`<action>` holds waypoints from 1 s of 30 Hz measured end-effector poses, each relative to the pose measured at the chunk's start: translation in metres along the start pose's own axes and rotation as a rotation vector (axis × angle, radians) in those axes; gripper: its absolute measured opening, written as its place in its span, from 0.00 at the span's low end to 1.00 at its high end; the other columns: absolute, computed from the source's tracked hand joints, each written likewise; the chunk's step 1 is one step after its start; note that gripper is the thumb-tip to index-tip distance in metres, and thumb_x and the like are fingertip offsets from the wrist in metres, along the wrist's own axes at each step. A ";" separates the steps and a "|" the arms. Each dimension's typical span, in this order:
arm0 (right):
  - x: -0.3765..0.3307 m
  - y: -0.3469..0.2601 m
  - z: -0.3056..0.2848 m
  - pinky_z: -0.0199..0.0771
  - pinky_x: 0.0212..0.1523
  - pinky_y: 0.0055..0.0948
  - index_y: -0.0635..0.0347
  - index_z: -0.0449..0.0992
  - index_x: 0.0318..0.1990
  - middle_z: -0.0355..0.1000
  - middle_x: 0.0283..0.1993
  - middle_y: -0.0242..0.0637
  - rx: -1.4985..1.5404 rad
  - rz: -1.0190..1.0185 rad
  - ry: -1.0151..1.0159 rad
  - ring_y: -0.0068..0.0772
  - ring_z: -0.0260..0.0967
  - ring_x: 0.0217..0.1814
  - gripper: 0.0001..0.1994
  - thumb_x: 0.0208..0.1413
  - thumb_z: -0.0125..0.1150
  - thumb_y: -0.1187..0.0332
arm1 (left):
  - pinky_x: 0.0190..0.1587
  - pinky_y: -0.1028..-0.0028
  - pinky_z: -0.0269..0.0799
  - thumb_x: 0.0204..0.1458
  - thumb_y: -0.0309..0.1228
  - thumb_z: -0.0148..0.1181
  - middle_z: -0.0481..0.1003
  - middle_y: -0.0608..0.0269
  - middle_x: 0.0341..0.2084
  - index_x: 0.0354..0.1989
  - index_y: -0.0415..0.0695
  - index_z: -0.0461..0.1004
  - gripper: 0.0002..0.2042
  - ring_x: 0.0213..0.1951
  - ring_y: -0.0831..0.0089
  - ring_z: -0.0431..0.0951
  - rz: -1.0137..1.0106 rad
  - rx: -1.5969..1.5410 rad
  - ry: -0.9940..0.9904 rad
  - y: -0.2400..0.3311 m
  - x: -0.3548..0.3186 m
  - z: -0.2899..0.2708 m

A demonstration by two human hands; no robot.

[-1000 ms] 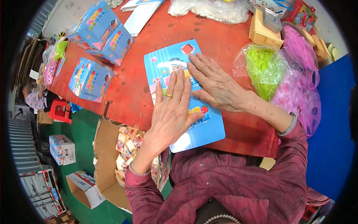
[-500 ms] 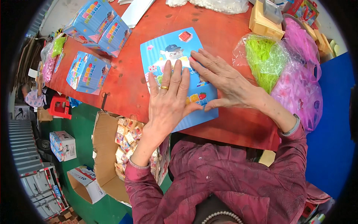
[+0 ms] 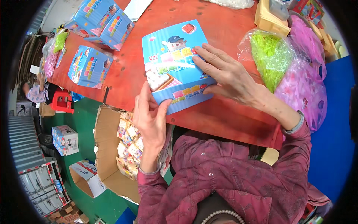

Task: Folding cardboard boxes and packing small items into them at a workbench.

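Note:
A light-blue printed cardboard box [image 3: 175,61] with a cartoon animal on its lid sits in front of me on the red table [image 3: 130,71]. My left hand [image 3: 149,115] grips the box's near left corner, thumb against the front face and fingers along the left side. Across the right part of the lid lies my right hand [image 3: 227,76], its fingers stretched out and slightly apart, thumb near the front edge. The lid's front flap [image 3: 188,93] is bent down over the front face.
Similar blue boxes [image 3: 89,67] stand at the table's far left. An open carton [image 3: 108,149] of small wrapped pieces is below the table edge. To the right lie a clear bag of green shreds [image 3: 272,56] and pink plastic bags [image 3: 302,89], near a yellow bin [image 3: 270,18].
The lid's front flap has gone from sticking out toward me to bent down. My left hand has moved off the lid to the near left corner; my right hand remains on top.

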State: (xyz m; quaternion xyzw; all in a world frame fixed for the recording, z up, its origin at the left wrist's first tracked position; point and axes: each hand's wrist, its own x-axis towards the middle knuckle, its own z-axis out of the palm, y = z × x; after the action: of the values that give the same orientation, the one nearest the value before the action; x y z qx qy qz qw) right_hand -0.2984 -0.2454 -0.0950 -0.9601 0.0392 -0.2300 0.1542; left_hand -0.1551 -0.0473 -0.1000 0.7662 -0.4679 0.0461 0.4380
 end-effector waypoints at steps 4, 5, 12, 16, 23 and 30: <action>0.002 -0.001 -0.008 0.57 0.66 0.44 0.62 0.60 0.63 0.53 0.68 0.47 -0.052 -0.012 -0.052 0.53 0.51 0.69 0.48 0.26 0.75 0.62 | 0.29 0.82 0.67 0.39 0.14 0.65 0.70 0.70 0.23 0.57 0.35 0.65 0.31 0.24 0.83 0.68 -0.297 -0.486 -0.020 0.009 0.015 -0.013; 0.001 0.001 -0.010 0.56 0.66 0.44 0.62 0.59 0.63 0.52 0.68 0.48 -0.020 -0.017 -0.057 0.54 0.50 0.69 0.49 0.28 0.75 0.58 | 0.30 0.84 0.66 0.41 0.12 0.62 0.71 0.71 0.24 0.57 0.34 0.66 0.29 0.26 0.84 0.69 -0.351 -0.595 -0.033 0.012 0.022 -0.016; 0.022 -0.020 -0.043 0.53 0.66 0.48 0.63 0.49 0.67 0.50 0.68 0.53 0.152 -0.015 0.020 0.53 0.48 0.70 0.58 0.28 0.74 0.47 | 0.35 0.83 0.69 0.44 0.13 0.61 0.76 0.65 0.28 0.56 0.32 0.65 0.26 0.30 0.81 0.75 -0.296 -0.923 0.020 0.028 0.064 -0.031; 0.052 -0.034 -0.078 0.65 0.57 0.37 0.68 0.62 0.58 0.63 0.57 0.50 0.214 0.102 -0.069 0.48 0.62 0.59 0.38 0.37 0.74 0.68 | 0.40 0.80 0.71 0.46 0.14 0.61 0.76 0.62 0.28 0.54 0.30 0.66 0.23 0.32 0.79 0.76 -0.230 -1.035 0.055 0.027 0.086 -0.030; 0.066 -0.037 -0.078 0.73 0.44 0.36 0.69 0.71 0.45 0.73 0.39 0.46 0.107 0.081 0.063 0.47 0.72 0.43 0.27 0.32 0.71 0.76 | 0.40 0.79 0.73 0.44 0.14 0.63 0.74 0.67 0.26 0.53 0.33 0.68 0.24 0.31 0.81 0.74 0.016 -0.969 0.096 0.015 0.089 -0.022; 0.069 -0.041 -0.085 0.73 0.42 0.37 0.68 0.71 0.45 0.72 0.37 0.47 0.076 0.103 -0.031 0.48 0.71 0.42 0.26 0.32 0.71 0.77 | 0.38 0.82 0.72 0.43 0.15 0.65 0.72 0.70 0.25 0.53 0.34 0.69 0.24 0.30 0.84 0.71 -0.047 -0.930 0.246 0.017 0.073 -0.010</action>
State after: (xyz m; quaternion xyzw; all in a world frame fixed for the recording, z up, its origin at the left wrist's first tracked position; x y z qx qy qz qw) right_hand -0.2752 -0.2407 0.0194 -0.9538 0.0773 -0.2080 0.2025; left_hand -0.1239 -0.0924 -0.0477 0.4882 -0.3663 -0.0877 0.7872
